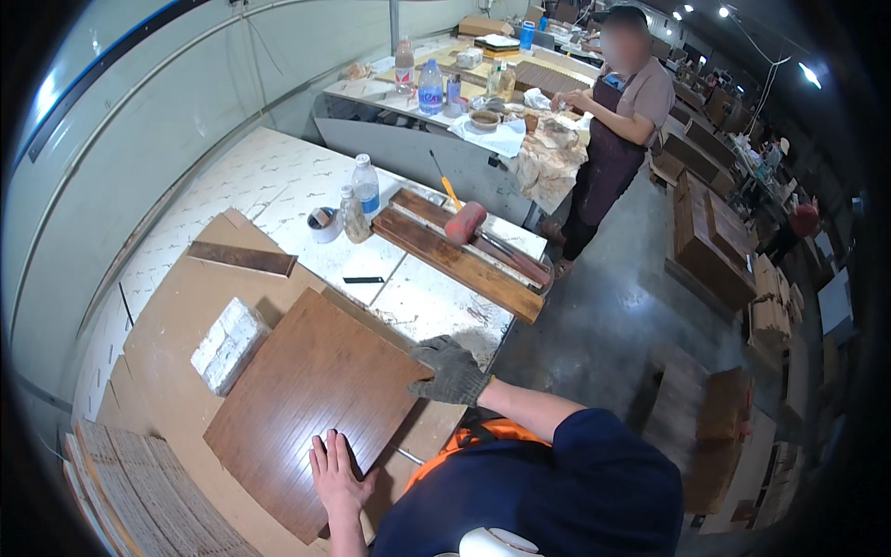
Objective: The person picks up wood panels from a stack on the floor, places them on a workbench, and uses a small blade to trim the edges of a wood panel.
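A brown wooden panel [311, 408] with fine parallel grooves lies at a slant on a cardboard sheet in front of me. My left hand [339, 475], bare, rests on its near part with the fingers stretched out flat. My right hand [450, 369] wears a dark grey work glove and grips the panel's right corner, thumb over the top; some fingertips are hidden. Against the panel's far left edge sits a white wrapped block [230, 346].
Further off lie a dark wood strip [243, 258], a black strip [363, 279], long boards [455, 262] and a red-headed mallet [466, 223]. Bottles [365, 184] stand near a tape roll [325, 224]. Stacked panels [153, 487] lean at lower left. A co-worker [622, 125] stands by another table.
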`<state>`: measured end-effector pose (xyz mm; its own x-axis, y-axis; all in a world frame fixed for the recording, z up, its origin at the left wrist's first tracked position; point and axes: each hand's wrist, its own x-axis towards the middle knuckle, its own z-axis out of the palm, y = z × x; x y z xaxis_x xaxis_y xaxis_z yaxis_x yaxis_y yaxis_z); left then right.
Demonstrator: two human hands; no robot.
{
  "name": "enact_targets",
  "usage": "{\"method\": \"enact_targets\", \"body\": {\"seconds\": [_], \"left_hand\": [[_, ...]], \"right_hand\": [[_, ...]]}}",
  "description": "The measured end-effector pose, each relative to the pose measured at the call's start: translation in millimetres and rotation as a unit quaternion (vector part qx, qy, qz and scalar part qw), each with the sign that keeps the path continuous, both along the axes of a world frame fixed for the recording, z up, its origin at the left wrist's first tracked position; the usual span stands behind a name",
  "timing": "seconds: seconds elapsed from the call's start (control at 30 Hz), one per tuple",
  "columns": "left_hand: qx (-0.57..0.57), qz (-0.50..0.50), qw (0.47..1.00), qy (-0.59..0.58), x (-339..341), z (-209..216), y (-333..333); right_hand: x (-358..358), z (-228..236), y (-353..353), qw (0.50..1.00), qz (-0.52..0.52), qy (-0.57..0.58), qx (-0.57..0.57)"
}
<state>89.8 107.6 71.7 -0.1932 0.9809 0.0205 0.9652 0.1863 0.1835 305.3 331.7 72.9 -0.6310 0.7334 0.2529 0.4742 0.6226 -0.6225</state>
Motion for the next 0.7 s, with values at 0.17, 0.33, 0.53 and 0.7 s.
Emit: {"method": "enact_targets", "body": {"seconds": [0.17,0.33,0.53,0.7], "left_hand": [[0.020,0.009,1.000,0.006,-5.4,-12.6,-10.8],[0.033,-0.009,0.999,0.000,-4.1,-13.0,-4.5],[0.040,-0.008,0.999,0.015,-6.3,-19.1,-7.8],[0.015,-0.003,1.000,0.013,-4.7,-12.6,-4.3]], "right_hand": [[18.0,104.7,-16.9,0.721,0.254,0.456,-0.457],[39.9,215.5,-4.2,0.667,0.538,0.482,-0.183],[17.5,104.7,-14.3,0.800,0.285,0.397,-0.348],[4.4,49.0,-47.4,0.944,0.230,0.123,-0.203]]}}
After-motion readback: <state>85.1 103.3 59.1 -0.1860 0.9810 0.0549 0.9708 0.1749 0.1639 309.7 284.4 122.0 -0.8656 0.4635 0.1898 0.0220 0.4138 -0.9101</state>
